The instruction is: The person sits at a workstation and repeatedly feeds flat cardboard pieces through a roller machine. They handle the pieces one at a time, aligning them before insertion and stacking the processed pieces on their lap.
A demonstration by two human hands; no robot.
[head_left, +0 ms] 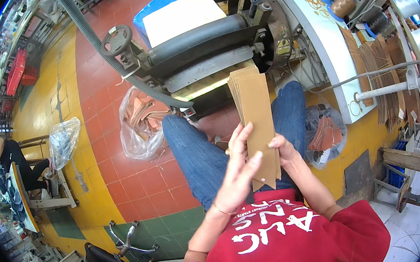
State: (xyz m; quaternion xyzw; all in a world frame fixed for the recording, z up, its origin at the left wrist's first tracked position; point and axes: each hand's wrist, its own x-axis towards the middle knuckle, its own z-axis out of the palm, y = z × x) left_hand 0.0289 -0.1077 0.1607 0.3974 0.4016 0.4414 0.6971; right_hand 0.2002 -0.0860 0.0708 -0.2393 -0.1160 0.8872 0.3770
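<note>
Now, strips: held at frame centre, fanned toward upper left.
Right hand: closed on their right edge.
Left hand: opened alongside; contact unclear.
Edges: best squared gently.

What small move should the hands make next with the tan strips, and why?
I would probably even up the tan strips: their upper ends lie fanned and staggered, while the right hand grips them and the left hand is open at their left edge.
</note>
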